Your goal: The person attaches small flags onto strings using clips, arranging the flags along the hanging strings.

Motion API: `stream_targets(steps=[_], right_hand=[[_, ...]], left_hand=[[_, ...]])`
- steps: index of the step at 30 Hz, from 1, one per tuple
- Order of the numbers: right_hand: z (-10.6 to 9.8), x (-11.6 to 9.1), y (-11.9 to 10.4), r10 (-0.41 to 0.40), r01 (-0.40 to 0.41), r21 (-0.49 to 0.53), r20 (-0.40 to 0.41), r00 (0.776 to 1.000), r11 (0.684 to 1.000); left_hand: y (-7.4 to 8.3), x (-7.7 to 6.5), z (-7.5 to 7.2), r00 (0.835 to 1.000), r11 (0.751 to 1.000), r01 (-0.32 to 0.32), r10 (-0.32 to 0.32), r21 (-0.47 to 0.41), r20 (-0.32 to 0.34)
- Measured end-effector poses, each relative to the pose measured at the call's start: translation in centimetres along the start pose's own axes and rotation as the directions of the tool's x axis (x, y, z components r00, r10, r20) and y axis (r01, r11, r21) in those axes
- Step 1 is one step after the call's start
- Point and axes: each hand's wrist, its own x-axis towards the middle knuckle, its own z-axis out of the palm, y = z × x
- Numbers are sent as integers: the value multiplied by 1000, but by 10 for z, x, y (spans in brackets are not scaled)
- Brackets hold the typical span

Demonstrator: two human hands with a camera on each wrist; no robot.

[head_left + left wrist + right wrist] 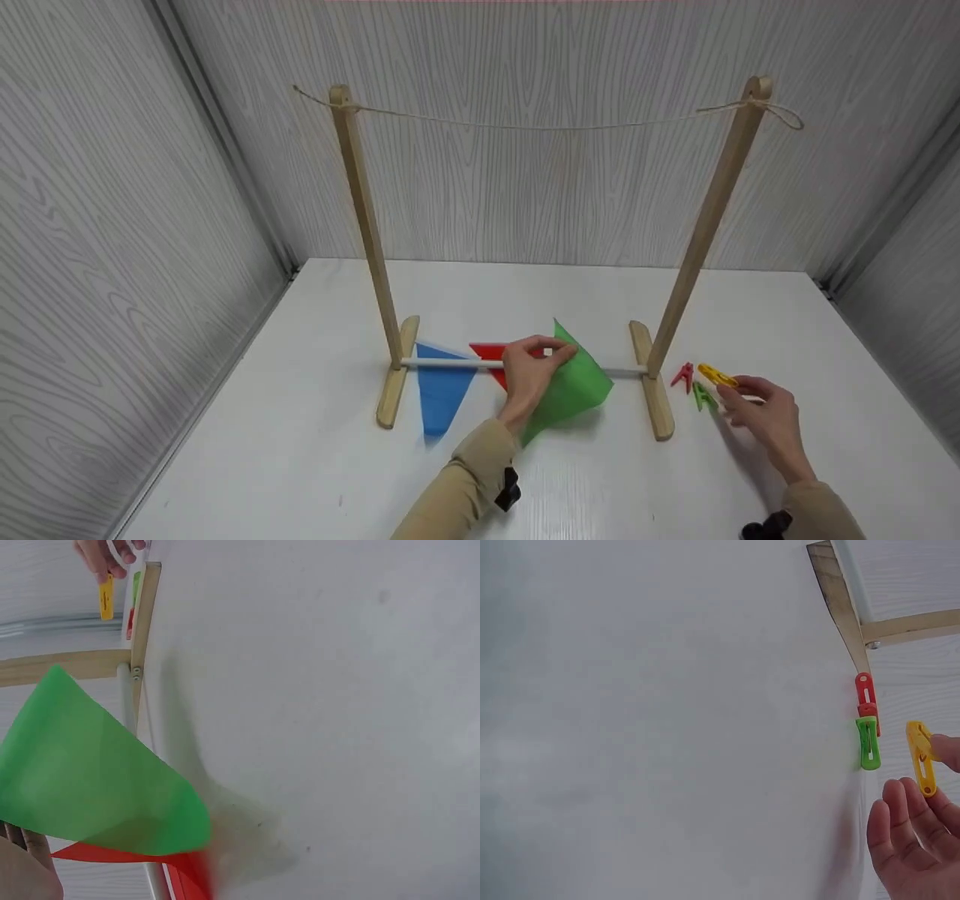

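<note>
My left hand (529,373) pinches a green pennant (574,390) by its upper edge and holds it up off the table. In the left wrist view the green pennant (97,772) spreads out beside the fingers. Between thumb and fingertips of my right hand (769,420) is a yellow clothespin (718,376), raised at the right. The right wrist view shows that yellow clothespin (921,757) side-on. A red clothespin (683,376) and a green clothespin (703,396) lie just left of the right hand. Partly hidden behind my left hand is a red pennant (487,351).
A blue pennant (442,390) lies under the white crossbar (442,363) of a wooden stand. Its left post (365,217) and right post (709,217) rise tall, with a thin string (525,127) tied between their tops. The white table (300,420) meets walls on three sides.
</note>
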Motion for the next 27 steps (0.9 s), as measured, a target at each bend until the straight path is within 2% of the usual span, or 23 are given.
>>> stream_targets(steps=[5,10,18,23,27], right_hand=[[0,1,-6,-25,26,99,-10,1000,995],[-2,4,-14,-46,43,225,7,999,973],[-4,2,-26,-90,73,296,45,995,952],[-6,-1,-36,-125,103,319,48,991,942],[-8,-3,-42,-163,138,397,29,986,907]], left_hand=[[6,0,-4,999,998,-50,49,-27,-23],[12,3,-8,995,992,-98,96,-81,-25],[23,10,-15,992,972,-102,115,-212,51],[27,12,-19,981,962,-155,177,-224,82],[33,13,-22,973,962,-184,207,-204,100]])
